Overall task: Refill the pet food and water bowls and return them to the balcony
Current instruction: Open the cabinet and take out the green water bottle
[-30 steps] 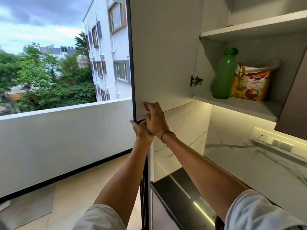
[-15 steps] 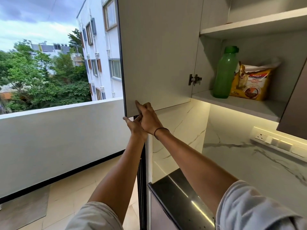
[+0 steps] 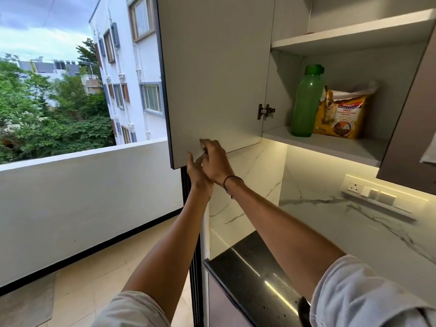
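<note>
The pale grey flat-panel cabinet door [image 3: 212,74] is swung wider than 1 second ago, so the lower shelf [image 3: 335,147] is now fully exposed. That shelf is judged ready for reaching; no supplies are taken yet.

Both hands are held at the door's bottom edge. The right hand [image 3: 215,161], marked by a thin black wrist band, is laid against the lower edge with fingers curled onto it. The left hand [image 3: 194,172] is raised just beside and partly behind it, fingers apart and relaxed; contact with the door cannot be told from this angle.

Counted on the lower shelf: 1 tall green plastic water bottle [image 3: 306,102] standing upright, and 1 yellow dog-food bag [image 3: 341,116] just beside it to the right, top folded. 1 upper shelf [image 3: 354,34] is seen above, apparently bare. 1 metal hinge [image 3: 265,111] is fixed at the door's inner side.

0 pet bowls are in view, so the task is judged to be at an early, fetching stage. 1 black glossy countertop [image 3: 254,272] lies below, and 1 white balcony wall [image 3: 82,199] stands to the left.
</note>
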